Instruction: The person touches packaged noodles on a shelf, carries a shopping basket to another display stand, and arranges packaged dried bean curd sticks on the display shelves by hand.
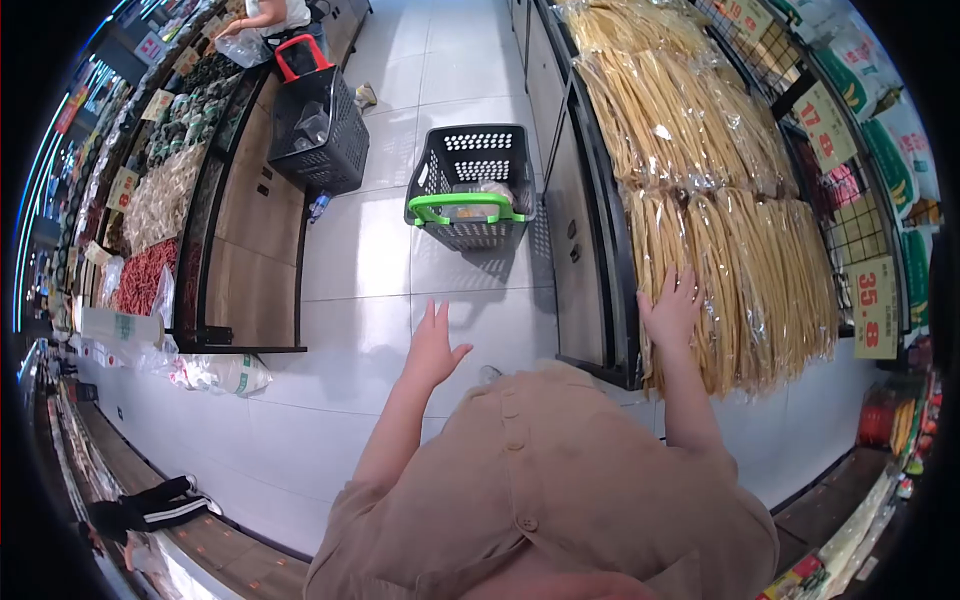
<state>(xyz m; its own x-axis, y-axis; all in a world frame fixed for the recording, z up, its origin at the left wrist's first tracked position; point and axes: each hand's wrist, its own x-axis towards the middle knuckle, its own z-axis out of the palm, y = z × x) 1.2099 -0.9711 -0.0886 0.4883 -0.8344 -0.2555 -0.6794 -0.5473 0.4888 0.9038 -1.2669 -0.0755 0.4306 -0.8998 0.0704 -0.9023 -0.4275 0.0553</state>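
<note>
My left hand is held out over the floor tiles with its fingers stretched and thumb apart, holding nothing. My right hand rests on the near bundles of long yellow dried sticks in clear plastic, which look like dried beancurd sticks. Its fingers are spread and do not close round a bundle. Ahead of my left hand, a dark shopping basket with a green handle stands on the floor. Inside it lies a clear package whose contents I cannot make out.
Another dark basket with a red handle stands farther left, near a person handling a plastic bag. A shelf of dried goods runs along the left. Price signs hang on a wire rack at right. Another person is at lower left.
</note>
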